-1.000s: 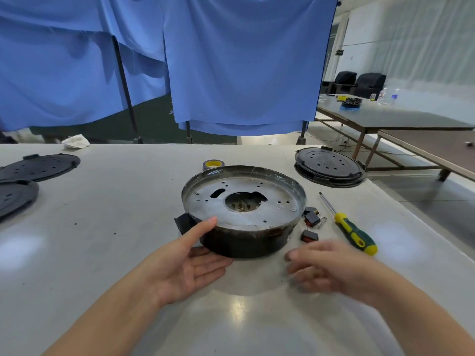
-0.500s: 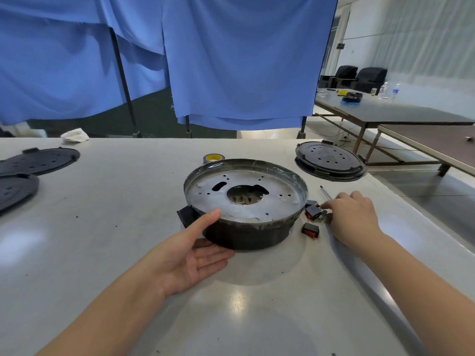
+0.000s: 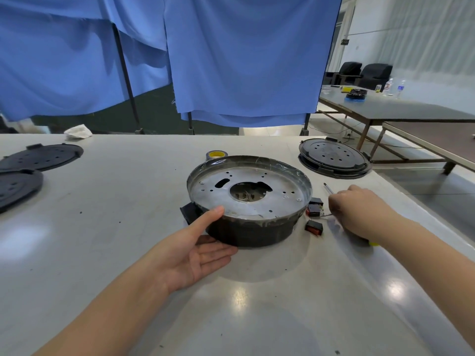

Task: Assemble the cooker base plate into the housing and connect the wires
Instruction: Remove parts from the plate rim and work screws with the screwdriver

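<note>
Head view: round black housing (image 3: 252, 232), perforated metal plate (image 3: 277, 199).

The desk (image 3: 102, 247) is pale grey and shiny. The housing (image 3: 252, 233) is black, and the base plate (image 3: 280, 199) inside it is silver with little dark holes. The tape roll (image 3: 216, 155) is grey outside and yellow inside. Three round covers (image 3: 334, 156) are black with dotted holes. The small switches (image 3: 314, 227) are black with red. The curtains (image 3: 246, 57) are blue. A crumpled cloth (image 3: 78, 131) is white.
</note>
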Tool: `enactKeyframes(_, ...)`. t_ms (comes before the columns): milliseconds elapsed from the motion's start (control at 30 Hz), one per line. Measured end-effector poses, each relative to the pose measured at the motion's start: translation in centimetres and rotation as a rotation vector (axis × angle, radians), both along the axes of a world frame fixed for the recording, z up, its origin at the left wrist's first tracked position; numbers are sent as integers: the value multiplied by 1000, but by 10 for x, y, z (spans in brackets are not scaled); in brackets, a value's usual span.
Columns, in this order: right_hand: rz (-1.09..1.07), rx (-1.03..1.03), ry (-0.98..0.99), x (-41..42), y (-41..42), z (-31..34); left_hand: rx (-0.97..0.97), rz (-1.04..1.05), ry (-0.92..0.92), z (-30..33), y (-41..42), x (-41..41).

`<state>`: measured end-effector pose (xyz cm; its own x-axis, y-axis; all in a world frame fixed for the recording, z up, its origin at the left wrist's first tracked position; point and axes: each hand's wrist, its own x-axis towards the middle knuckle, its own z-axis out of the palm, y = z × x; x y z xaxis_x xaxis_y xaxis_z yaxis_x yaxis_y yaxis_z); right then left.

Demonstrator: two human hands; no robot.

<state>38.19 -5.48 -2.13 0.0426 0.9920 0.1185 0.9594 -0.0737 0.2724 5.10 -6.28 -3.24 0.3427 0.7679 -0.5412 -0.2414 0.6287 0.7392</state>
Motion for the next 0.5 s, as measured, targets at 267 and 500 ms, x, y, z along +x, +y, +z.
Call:
enactKeyframes(267,89,56,357,-18,-25,68,-13,-5,-21,1,-2,-1)
enactKeyframes(500,364,165,1017,-81,-46,94,25,13,-60,1,-6,0)
